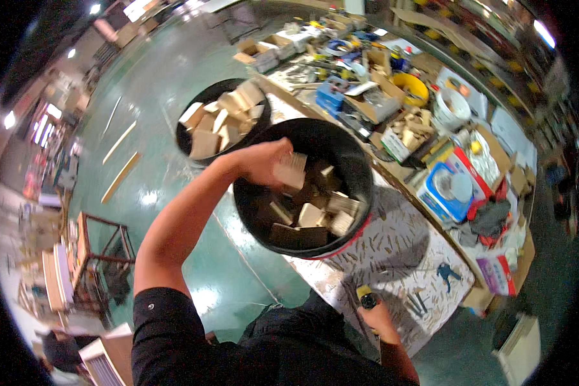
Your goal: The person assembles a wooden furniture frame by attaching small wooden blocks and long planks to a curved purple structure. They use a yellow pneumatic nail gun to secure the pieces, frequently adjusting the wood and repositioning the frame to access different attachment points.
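My left hand [267, 162] reaches over the rim of a large black bucket [257, 225]. Its fingers are closed on a pale, square-cut wood block [291, 172]. Inside the bucket lie several loose wood blocks [312, 215], partly in shadow. Low by the near side of the worktable, my right hand [377, 316] is wrapped round a small yellow-and-black tool [367, 298]; the fingers hide most of it, so its kind is unclear. Beyond the first bucket, a second black bucket [184, 138] is heaped with wood blocks [228, 116].
The white worktable [392, 241] is strewn with wood slivers, a blue clamp [448, 275] and dark slim sticks [417, 302]. A cluttered bench on the right holds a yellow ring-shaped item [413, 89], a white bucket [451, 108] and a blue scale-like box [447, 193]. Wood strips [120, 177] lie on the green floor.
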`<state>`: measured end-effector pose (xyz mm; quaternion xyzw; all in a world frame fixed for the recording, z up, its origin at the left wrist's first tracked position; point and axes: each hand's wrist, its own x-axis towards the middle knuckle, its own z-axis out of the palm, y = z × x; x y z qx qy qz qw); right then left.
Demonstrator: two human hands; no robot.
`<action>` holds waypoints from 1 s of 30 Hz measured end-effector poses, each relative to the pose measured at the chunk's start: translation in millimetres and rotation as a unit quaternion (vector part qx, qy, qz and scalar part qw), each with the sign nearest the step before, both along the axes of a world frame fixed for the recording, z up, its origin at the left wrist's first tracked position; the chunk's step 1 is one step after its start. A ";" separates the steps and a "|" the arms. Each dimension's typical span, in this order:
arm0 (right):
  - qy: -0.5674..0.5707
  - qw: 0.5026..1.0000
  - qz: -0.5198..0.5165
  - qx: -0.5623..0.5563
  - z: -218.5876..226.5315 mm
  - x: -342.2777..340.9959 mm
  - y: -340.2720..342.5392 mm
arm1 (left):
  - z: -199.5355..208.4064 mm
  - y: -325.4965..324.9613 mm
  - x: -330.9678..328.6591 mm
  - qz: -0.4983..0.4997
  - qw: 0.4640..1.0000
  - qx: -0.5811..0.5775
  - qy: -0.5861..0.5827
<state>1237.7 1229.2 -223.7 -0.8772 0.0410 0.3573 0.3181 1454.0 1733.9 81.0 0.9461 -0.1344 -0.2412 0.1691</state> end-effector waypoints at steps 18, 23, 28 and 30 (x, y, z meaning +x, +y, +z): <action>0.099 0.832 0.525 0.151 23.2 -180.4 241.6 | -124.8 -275.2 -840.3 0.504 0.149 -0.681 -0.511; 0.201 0.728 0.652 0.067 -51.4 -297.1 304.8 | -105.8 -459.4 -981.3 0.666 0.024 -0.437 -0.604; 0.186 0.624 0.758 0.013 -132.4 -380.3 381.0 | -24.4 -636.6 -1123.6 0.839 0.069 0.061 -0.536; 0.265 0.632 0.728 -0.006 -96.3 -460.9 348.5 | 46.9 -666.1 -1171.2 0.880 0.015 0.107 -0.463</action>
